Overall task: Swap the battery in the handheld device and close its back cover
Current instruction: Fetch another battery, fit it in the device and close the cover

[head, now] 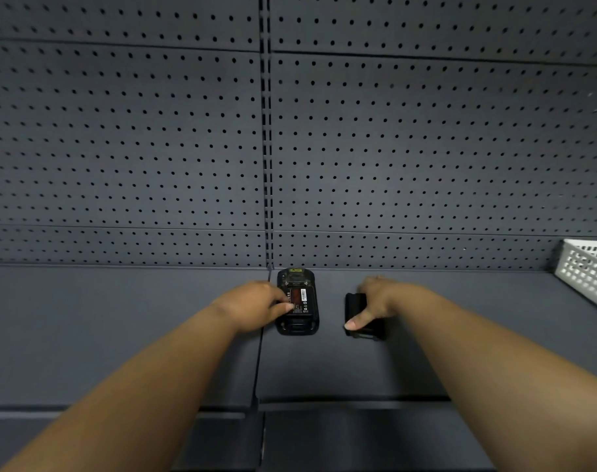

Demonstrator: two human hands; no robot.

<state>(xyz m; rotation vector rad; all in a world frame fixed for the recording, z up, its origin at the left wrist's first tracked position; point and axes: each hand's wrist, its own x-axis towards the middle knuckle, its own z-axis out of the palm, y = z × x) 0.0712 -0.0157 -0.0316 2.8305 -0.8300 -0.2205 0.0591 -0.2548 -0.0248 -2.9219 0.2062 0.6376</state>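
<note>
The black handheld device (297,327) lies face down on the dark shelf, its back open. A battery (300,300) with a red and white label sits in its compartment. My left hand (256,301) rests at the device's left side, with the thumb tip touching the battery's lower left edge. To the right lies a black flat piece (353,304), likely the back cover. My right hand (382,298) grips it, thumb along its near left edge and fingers over its far side. Most of that piece is hidden by the hand.
A white perforated plastic basket (586,272) stands at the far right of the shelf. A grey pegboard wall (188,148) rises right behind the device. A seam (258,362) divides the two shelf panels just left of the device. The shelf's front edge (324,403) lies near me.
</note>
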